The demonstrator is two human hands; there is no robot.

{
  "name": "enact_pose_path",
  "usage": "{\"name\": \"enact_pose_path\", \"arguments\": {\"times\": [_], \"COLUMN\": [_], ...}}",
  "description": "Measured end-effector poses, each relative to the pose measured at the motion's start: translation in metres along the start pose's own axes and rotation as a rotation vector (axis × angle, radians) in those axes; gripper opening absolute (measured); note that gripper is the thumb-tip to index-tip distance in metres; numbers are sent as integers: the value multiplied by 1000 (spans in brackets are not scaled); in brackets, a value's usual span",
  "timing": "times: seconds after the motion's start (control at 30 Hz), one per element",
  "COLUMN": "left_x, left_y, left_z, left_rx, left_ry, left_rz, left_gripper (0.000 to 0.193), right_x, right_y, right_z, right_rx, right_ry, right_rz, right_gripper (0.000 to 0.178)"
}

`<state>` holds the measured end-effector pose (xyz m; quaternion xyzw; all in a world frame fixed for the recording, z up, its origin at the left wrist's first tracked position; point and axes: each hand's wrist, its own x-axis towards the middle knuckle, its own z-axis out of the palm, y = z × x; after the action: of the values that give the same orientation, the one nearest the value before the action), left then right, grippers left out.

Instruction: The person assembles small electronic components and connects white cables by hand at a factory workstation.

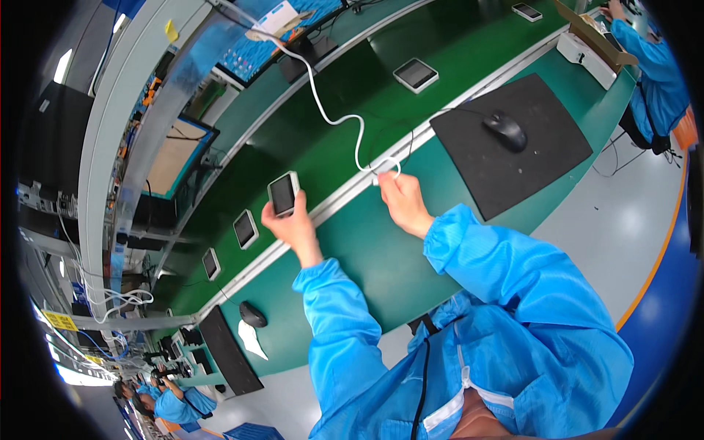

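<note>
Left hand: the left hand [295, 229] has thumb and fingers closed round the lower edges of a white gadget [282, 195] with a dark screen, face up.
Where the gadget is: over the green belt [323, 158], just past the metal rail [341, 197]; I can't tell whether its underside touches the belt.
Right hand: fingertips of the right hand [405, 204] pinch the end of a white cable [317, 95] above the rail, apart from the gadget.
Cable: it hangs from the upper frame, bends across the belt and loops beside the right hand. To my eye, a snag or a sharp tug there could pull the end out of that small pinch.
Grip risk: the gadget is held by its edges only, so a knock or a slack thumb could let it slip onto the rail and mark the screen.
Other gadgets: two lie to the left, the nearer one [246, 229] close by the held one; a careless swing of the left hand could bump it.
Right side: a black mouse [504, 131] sits on a dark mat [539, 180]; its thin cord passes near the white cable, so the two could tangle if dragged.
Far end: a co-worker in blue [655, 70] is beside a cardboard box [589, 35].
</note>
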<state>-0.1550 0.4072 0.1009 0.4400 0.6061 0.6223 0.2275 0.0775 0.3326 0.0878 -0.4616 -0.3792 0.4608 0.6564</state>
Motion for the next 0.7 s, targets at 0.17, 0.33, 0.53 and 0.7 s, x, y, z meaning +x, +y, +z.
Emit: {"name": "enact_pose_path", "arguments": {"times": [0.17, 0.33, 0.53, 0.7], "left_x": [30, 96, 114, 56], "left_y": [31, 6, 21, 22], "left_z": [8, -26, 40, 192], "left_rx": [396, 432, 912, 373], "left_ry": [-531, -753, -934, -909], "left_rz": [224, 193, 301, 564], "left_gripper": [104, 107, 114, 93], "right_x": [11, 5, 14, 3], "right_y": [-2, -8, -7, -10], "right_z": [6, 18, 12, 7], "right_rx": [-299, -281, -269, -167], "right_ry": [-56, -118, -85, -57], "right_rz": [-237, -156, -205, -197], "right_gripper": [42, 42, 42, 35]}}
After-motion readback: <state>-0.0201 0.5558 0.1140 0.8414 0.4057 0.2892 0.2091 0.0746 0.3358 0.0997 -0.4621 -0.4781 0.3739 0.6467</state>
